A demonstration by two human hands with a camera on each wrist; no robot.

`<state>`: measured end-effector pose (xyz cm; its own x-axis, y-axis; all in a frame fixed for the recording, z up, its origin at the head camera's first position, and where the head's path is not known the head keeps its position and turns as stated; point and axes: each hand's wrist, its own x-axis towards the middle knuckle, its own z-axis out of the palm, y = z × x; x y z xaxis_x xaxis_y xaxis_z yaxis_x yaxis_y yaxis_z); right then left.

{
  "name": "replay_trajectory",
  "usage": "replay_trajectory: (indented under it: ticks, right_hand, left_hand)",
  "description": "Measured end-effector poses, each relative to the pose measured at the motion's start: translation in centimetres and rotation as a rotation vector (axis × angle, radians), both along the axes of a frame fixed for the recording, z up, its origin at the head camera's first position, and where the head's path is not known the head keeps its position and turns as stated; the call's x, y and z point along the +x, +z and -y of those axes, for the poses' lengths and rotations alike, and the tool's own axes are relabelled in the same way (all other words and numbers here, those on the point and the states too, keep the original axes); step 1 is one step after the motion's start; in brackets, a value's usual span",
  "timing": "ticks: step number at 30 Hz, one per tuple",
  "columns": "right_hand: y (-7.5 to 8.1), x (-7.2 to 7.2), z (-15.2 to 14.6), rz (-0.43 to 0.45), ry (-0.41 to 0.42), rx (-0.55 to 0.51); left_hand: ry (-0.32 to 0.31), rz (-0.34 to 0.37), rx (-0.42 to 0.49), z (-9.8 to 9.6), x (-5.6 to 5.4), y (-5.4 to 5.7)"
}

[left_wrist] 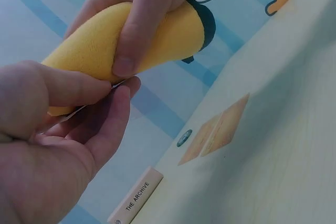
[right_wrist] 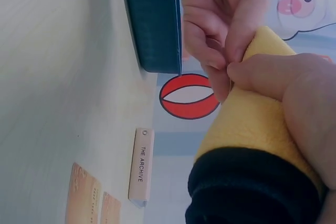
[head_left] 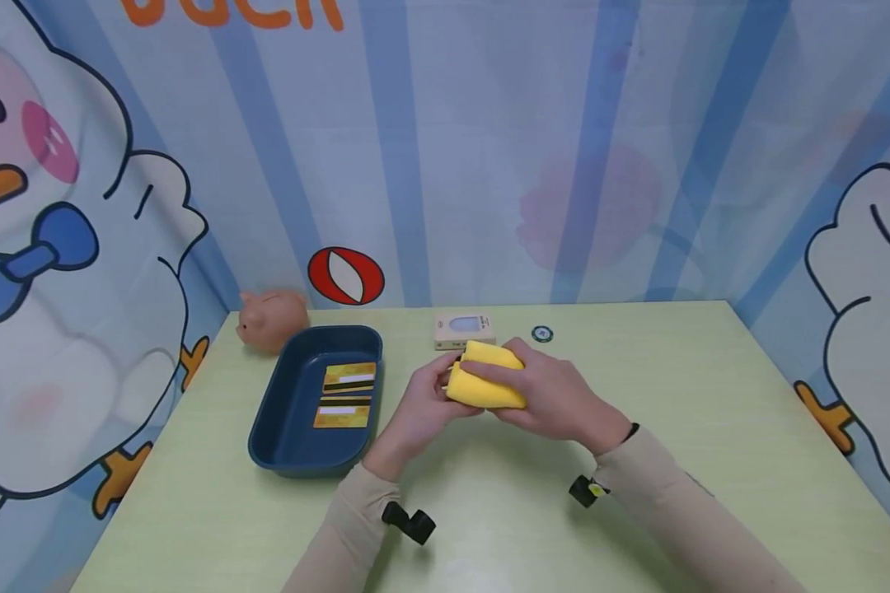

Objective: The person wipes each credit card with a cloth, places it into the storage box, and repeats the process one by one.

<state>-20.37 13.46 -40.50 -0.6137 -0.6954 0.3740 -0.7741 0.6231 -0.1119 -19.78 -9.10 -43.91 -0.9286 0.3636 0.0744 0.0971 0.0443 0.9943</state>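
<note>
Both hands hold a soft yellow plush object above the table. One end of it is dark, as the right wrist view shows at the dark band. My right hand grips its body, with the thumb laid across the yellow fabric. At the opposite end, my left hand pinches the edge, thumb in front and fingers curled behind. A thin pale edge shows between the left thumb and fingers in the left wrist view; I cannot tell what it is.
Left of the hands stands a blue tray with two gold cards inside. Behind it is a pink piggy bank. A small box and a round chip lie at the back. Two orange cards lie near the chip.
</note>
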Motion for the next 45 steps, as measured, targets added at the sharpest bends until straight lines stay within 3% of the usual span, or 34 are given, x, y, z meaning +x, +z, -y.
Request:
replay_trajectory:
  ticks: [13,30,45]
  right_hand:
    - [-0.3,0.0,0.4,-0.032,-0.043,0.051]
    - [0.4,-0.1,-1.6,0.083,-0.088,0.047]
    - [-0.7,0.0,-3.9,0.063,-0.11,-0.003]
  left_hand:
    - [0.057,0.003,0.013,0.1,-0.1,-0.2]
    - [0.096,0.035,0.157,0.9,0.3,0.9]
    - [0.12,0.047,0.171,1.2,0.6,1.3]
